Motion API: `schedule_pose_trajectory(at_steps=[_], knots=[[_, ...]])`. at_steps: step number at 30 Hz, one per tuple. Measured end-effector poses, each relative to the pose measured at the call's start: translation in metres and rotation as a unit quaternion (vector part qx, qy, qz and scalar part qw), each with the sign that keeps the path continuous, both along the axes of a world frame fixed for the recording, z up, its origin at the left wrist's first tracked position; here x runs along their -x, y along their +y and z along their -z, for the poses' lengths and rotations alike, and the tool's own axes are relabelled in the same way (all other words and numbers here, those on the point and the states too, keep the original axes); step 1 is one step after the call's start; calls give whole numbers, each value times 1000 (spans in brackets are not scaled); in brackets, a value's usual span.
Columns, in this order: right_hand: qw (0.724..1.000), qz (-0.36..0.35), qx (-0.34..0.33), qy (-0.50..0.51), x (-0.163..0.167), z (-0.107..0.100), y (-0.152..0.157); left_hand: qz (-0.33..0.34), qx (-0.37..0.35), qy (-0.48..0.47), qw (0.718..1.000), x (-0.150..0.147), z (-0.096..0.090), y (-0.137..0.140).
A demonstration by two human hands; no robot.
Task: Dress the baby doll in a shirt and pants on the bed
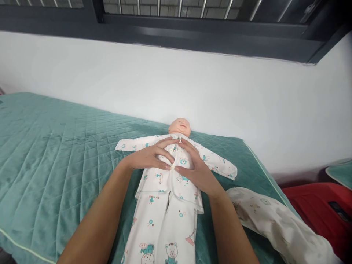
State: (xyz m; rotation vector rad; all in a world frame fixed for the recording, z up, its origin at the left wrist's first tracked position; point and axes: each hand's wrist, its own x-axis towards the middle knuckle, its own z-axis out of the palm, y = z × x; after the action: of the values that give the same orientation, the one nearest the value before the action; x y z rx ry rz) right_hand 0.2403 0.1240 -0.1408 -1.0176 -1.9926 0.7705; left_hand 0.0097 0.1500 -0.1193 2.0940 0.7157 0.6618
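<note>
On its back lies a baby doll (180, 127) in a white long-sleeved shirt (183, 183) printed with small animals. The shirt's sleeves stretch out to both sides, and matching white trousers (162, 223) cover the legs. My left hand (152, 156) rests on the left of the shirt's chest, its fingers spread. Opposite it, my right hand (196, 167) lies with fingers apart on the right half. Both thumb tips are beside a small button (172, 167) on the front opening. My upper fingertips meet near the collar, hiding part of the opening. Neither hand visibly grips the fabric.
A quilted green bedcover (68, 165) lies under the doll, up against a white wall (137, 80). Crumpled white printed cloth (275, 220) lies by my right forearm. A red case (319, 205) stands beyond the bed's right edge. Above is a dark window frame (178, 33).
</note>
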Motion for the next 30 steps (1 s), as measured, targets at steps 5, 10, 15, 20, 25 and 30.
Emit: schedule_pose_trajectory(at_steps=[5, 10, 15, 20, 25, 30], knots=[[1000, 15, -5, 3, 3, 2, 0, -3, 10, -2, 1000, -1, 1, -1], [999, 26, -26, -6, 7, 3, -1, -5, 9, -7, 1000, -2, 1, -2], [998, 28, -45, -19, 6, 5, -2, -7, -26, 8, 1000, -3, 2, -2], [998, 12, -46, -35, 4, 5, -1, -10, -51, 38, 998, -7, -1, -5], [998, 12, -31, -49, 3, 2, -2, -24, -56, 43, 997, -10, -2, -7], [999, 19, -15, -23, 6, -2, -5, -13, -34, 31, 999, -6, -2, -5]])
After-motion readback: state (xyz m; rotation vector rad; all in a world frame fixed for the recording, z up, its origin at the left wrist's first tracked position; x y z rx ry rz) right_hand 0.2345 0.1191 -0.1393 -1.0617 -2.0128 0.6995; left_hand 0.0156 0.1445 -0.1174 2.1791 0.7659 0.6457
